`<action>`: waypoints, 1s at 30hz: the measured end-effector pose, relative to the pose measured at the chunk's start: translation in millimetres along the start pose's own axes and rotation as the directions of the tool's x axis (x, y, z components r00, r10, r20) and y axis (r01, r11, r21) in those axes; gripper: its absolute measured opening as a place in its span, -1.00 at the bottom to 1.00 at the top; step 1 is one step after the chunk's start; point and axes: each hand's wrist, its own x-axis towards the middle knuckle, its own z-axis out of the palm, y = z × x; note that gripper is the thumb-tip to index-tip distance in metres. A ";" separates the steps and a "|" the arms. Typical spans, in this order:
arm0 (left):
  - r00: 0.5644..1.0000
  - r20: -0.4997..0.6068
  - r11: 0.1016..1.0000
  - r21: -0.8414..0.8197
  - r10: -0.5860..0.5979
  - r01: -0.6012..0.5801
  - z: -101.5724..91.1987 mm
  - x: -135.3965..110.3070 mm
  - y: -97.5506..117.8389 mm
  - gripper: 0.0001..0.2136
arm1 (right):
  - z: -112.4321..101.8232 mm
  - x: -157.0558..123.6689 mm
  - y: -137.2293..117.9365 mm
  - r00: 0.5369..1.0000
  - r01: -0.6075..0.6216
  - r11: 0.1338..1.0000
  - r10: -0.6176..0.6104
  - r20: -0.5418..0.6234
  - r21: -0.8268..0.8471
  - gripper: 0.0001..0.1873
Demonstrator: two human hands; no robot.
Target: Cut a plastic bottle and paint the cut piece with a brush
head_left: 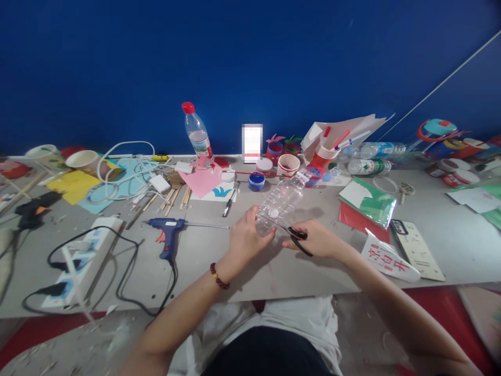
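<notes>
My left hand (pixel 250 233) grips the lower end of a clear plastic bottle (pixel 285 196), which lies tilted with its neck pointing away to the right. Black-handled scissors (pixel 300 236) are in my right hand (pixel 313 239), fingers closed around the handles. Their blades reach left to the bottle's near end, by my left fingers. Whether the blades have cut into the plastic I cannot tell. A round white spot (pixel 273 213) shows on or through the bottle wall. Beyond the bottle stand a paper cup (pixel 288 165) and a small blue paint jar (pixel 257 181).
A blue glue gun (pixel 167 230) lies left, its cable near a white power strip (pixel 88 261). A red-capped bottle (pixel 198 133) stands at the back. To the right are a green sheet (pixel 378 201), a phone case (pixel 418 250) and a bottle label (pixel 387 258).
</notes>
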 end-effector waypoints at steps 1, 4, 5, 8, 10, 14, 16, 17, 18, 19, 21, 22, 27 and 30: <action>1.000 -0.003 1.000 -0.002 0.000 0.000 0.0 0.0 0.0 -0.47 | -0.1 0.0 0.2 1.000 -0.002 1.000 0.002 0.001 0.010 -0.44; 1.000 -0.012 1.000 -0.006 0.000 0.000 0.5 0.1 -0.5 -0.46 | 0.7 0.1 1.3 1.000 -0.011 0.999 0.011 -0.002 0.043 -0.44; 1.000 -0.016 1.000 -0.003 0.000 0.000 0.7 0.1 -0.7 -0.46 | 1.3 0.0 1.9 1.000 -0.016 0.998 0.017 -0.006 0.059 -0.43; 1.000 -0.020 1.000 0.007 0.005 -0.005 1.0 -0.1 -1.1 -0.46 | 4.1 -0.9 4.1 0.998 -0.055 0.986 0.056 -0.002 0.156 -0.43; 1.000 -0.016 1.000 0.009 0.008 -0.008 0.7 -0.1 -1.0 -0.45 | 6.3 -1.8 6.1 0.996 -0.089 0.965 0.088 0.018 0.245 -0.43; 1.000 -0.004 1.000 0.013 -0.008 0.008 -1.1 0.9 -1.2 -0.44 | 10.0 -2.9 8.4 0.993 -0.114 0.926 0.111 0.029 0.360 -0.44; 1.000 0.002 1.000 0.021 -0.011 0.011 -2.2 1.6 -1.8 -0.45 | 11.0 -3.0 7.6 0.992 -0.126 0.914 0.123 0.033 0.386 -0.44; 1.000 0.003 1.000 0.026 -0.010 0.010 -2.5 1.9 -2.2 -0.46 | 11.2 -3.0 6.7 0.991 -0.134 0.910 0.131 0.034 0.393 -0.44; 1.000 0.003 0.999 0.033 -0.007 0.007 -2.8 2.1 -2.5 -0.46 | 11.2 -3.1 5.7 0.990 -0.140 0.907 0.138 0.034 0.396 -0.45; 1.000 0.002 0.999 0.040 -0.005 0.005 -2.9 2.1 -2.8 -0.47 | 11.1 -3.1 4.7 0.989 -0.145 0.907 0.144 0.033 0.396 -0.45; 1.000 -0.002 0.999 0.054 -0.005 0.005 -2.7 1.9 -2.8 -0.47 | 10.5 -3.2 3.3 0.989 -0.147 0.910 0.146 0.034 0.387 -0.46; 1.000 -0.004 0.998 0.062 -0.008 0.009 -2.5 1.6 -2.6 -0.47 | 10.2 -3.2 3.1 0.989 -0.147 0.912 0.144 0.036 0.382 -0.46; 1.000 -0.016 0.998 0.070 -0.006 0.007 -2.2 0.2 -0.8 -0.47 | 10.3 -2.9 6.0 0.991 -0.131 0.931 0.130 0.025 0.340 -0.45; 1.000 -0.019 0.998 0.062 -0.010 0.011 -1.5 0.1 -0.4 -0.47 | 13.1 -3.1 7.9 0.990 -0.140 0.923 0.135 0.038 0.358 -0.44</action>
